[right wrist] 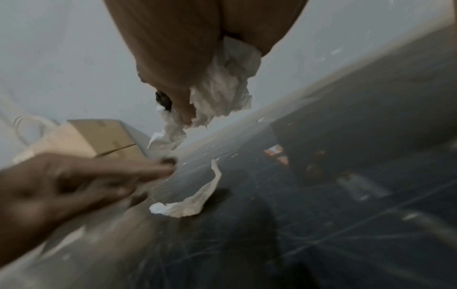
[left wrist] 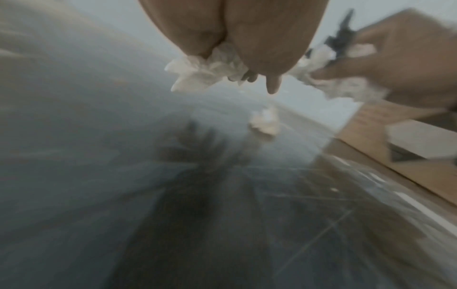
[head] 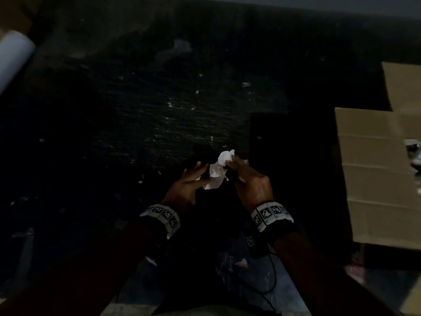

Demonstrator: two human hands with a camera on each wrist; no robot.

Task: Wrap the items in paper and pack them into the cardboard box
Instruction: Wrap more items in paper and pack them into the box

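Over the dark table (head: 159,115), both hands work a crumpled sheet of white paper (head: 216,175) around a small dark item (head: 229,174). My right hand (head: 230,169) grips the paper and the item; the dark item (right wrist: 163,100) pokes out beside the paper (right wrist: 222,84) under the palm. My left hand (head: 200,172) pinches the paper's left end (left wrist: 205,68). In the left wrist view the right hand (left wrist: 408,58) clutches the paper with the dark item (left wrist: 343,37) sticking up. The open cardboard box (head: 376,167) stands at the right.
A white paper roll (head: 13,58) lies at the far left. Something pale and crumpled (head: 413,153) shows in the box at the frame's edge. A loose paper strip (right wrist: 188,201) lies below the hands. A taped cardboard box (right wrist: 99,136) stands at the back.
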